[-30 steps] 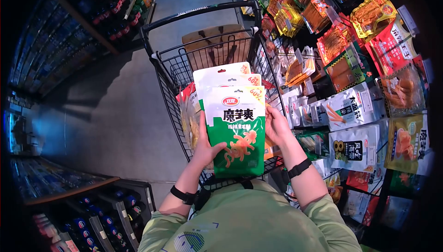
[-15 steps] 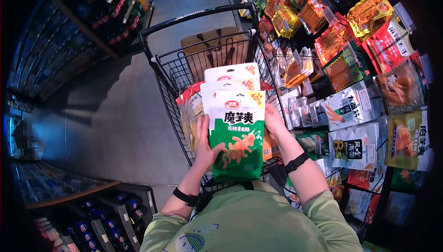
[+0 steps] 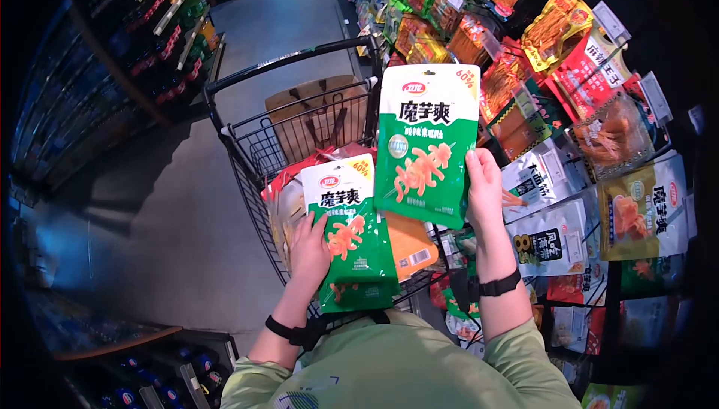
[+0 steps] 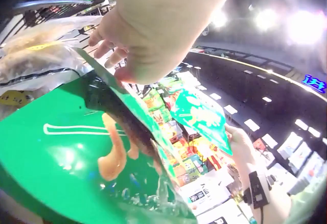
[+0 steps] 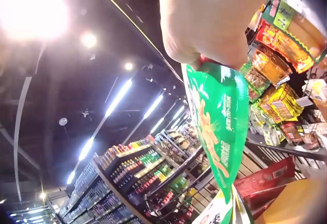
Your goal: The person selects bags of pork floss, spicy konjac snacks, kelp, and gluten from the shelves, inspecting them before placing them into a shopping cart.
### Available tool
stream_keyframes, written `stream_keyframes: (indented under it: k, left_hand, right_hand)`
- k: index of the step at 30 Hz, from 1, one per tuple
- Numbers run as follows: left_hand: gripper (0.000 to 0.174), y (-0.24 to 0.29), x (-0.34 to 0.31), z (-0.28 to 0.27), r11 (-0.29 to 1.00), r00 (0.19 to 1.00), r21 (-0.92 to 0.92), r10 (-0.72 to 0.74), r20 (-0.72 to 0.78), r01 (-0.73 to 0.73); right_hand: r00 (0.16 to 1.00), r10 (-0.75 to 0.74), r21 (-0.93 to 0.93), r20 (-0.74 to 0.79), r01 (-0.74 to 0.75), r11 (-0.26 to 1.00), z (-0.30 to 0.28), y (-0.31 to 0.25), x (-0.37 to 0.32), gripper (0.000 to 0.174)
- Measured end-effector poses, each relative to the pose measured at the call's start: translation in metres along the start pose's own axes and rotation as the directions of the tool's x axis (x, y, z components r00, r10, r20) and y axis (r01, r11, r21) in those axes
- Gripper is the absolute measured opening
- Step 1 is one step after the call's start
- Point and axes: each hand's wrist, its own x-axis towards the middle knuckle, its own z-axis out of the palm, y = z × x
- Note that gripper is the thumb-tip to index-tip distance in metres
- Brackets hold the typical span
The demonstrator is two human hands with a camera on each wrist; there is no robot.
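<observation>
Between thumb and fingers, my right hand [image 3: 483,183] pinches the right edge of a green-and-white snack pouch [image 3: 428,139], raised upright with its printed front toward me. My left hand [image 3: 305,253] holds a matching pouch [image 3: 346,240] by its left side, lower down and over the cart. Part of another green pouch [image 3: 341,298] shows beneath that one. In the left wrist view, the left fingers [image 4: 108,49] curl at the pouch's edge. The right wrist view shows the raised pouch [image 5: 220,116] hanging edge-on from the right hand [image 5: 209,35].
A black wire shopping cart [image 3: 247,139] stands before me, with a cardboard box [image 3: 314,113], a red bag [image 3: 288,177] and an orange package [image 3: 412,244] in it. Hanging snack packs [image 3: 550,240] crowd the right side. Bottle shelves [image 3: 161,42] line the left, across grey floor [image 3: 150,207].
The fanned stack of pouches has been parted. My right hand has lifted one pouch up and to the right, while the left hand keeps the others lower left. The view has turned slightly right.
</observation>
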Motion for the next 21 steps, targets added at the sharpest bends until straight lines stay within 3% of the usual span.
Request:
stream_keyframes:
  k: [2, 4, 6, 7, 8, 9, 10, 12, 13, 15, 16, 17, 18, 20, 21]
  left_hand:
    - [0.044, 0.029, 0.002, -0.017, 0.999, 0.999, -0.051, -0.002, -0.042, 0.0]
    - [0.058, 0.062, 0.002, -0.039, 0.914, 0.985, -0.37, 0.137, -0.108, -0.168]
    - [0.1, 0.107, -0.005, -0.076, 0.811, 0.956, -0.584, 0.16, 0.245, 0.014]
    - [0.112, 0.114, -0.006, -0.07, 0.656, 0.932, -0.753, 0.298, 0.205, -0.044]
    - [0.124, 0.117, -0.007, -0.063, 0.463, 0.898, -0.882, 0.42, 0.132, -0.088]
    - [0.13, 0.112, -0.01, -0.052, 0.237, 0.88, -0.962, 0.417, 0.226, 0.135]
    - [0.108, 0.101, -0.014, -0.044, 0.292, 0.914, -0.945, 0.325, 0.243, 0.147]
    - [0.067, 0.093, -0.015, -0.036, 0.034, 0.96, -0.961, 0.042, 0.276, 0.275]
    - [0.067, 0.09, -0.015, -0.037, 0.036, 0.963, -0.964, 0.036, 0.266, 0.265]
    - [0.037, 0.085, -0.018, -0.045, 0.109, 0.96, -0.954, -0.035, 0.277, 0.279]
    - [0.037, 0.085, -0.021, -0.05, 0.106, 0.962, -0.956, -0.04, 0.272, 0.274]
    - [0.035, 0.087, -0.024, -0.056, 0.005, 0.959, -0.959, -0.011, 0.283, 0.283]
    - [0.034, 0.088, -0.026, -0.063, -0.095, 0.957, -0.952, 0.021, 0.29, 0.291]
    - [0.035, 0.088, -0.031, -0.083, -0.138, 0.947, -0.937, 0.062, 0.316, 0.322]
    - [0.036, 0.087, -0.033, -0.089, -0.175, 0.933, -0.917, 0.105, 0.345, 0.359]
  right_hand:
    - [0.998, -0.058, -0.022, 0.004, 0.058, 0.998, -0.001, -0.012, -0.014, 0.017]
    - [0.992, -0.125, -0.082, 0.02, 0.126, 0.989, 0.016, -0.034, -0.043, 0.012]
    - [0.985, -0.125, -0.185, 0.118, 0.146, 0.972, 0.038, -0.054, -0.075, 0.008]
    - [0.966, -0.144, -0.244, 0.217, 0.196, 0.95, 0.045, -0.054, -0.087, 0.009]
    - [0.932, -0.056, -0.236, 0.358, 0.149, 0.96, 0.053, -0.063, -0.098, 0.015]
    - [0.875, -0.027, -0.088, 0.483, 0.079, 0.993, 0.063, -0.065, -0.104, 0.021]
    - [0.792, -0.157, -0.162, 0.589, 0.306, 0.938, 0.065, -0.054, -0.103, 0.024]
    - [0.782, 0.041, -0.113, 0.621, 0.038, 0.993, 0.068, -0.057, -0.113, 0.026]
    - [0.776, 0.034, -0.107, 0.63, 0.043, 0.993, 0.068, -0.062, -0.115, 0.026]
    - [0.743, 0.115, -0.133, 0.659, -0.036, 0.991, 0.059, -0.073, -0.115, 0.029]
    - [0.739, 0.114, -0.134, 0.664, -0.033, 0.99, 0.053, -0.074, -0.113, 0.029]
    - [0.837, -0.17, -0.25, 0.52, 0.34, 0.907, 0.046, -0.075, -0.109, 0.034]
    - [0.782, -0.48, -0.41, 0.397, 0.619, 0.669, 0.043, -0.077, -0.106, 0.04]
    - [0.826, -0.543, -0.519, 0.152, 0.534, 0.668, 0.042, -0.083, -0.106, 0.052]
    - [0.896, -0.426, -0.458, 0.125, 0.433, 0.776, 0.04, -0.086, -0.107, 0.054]
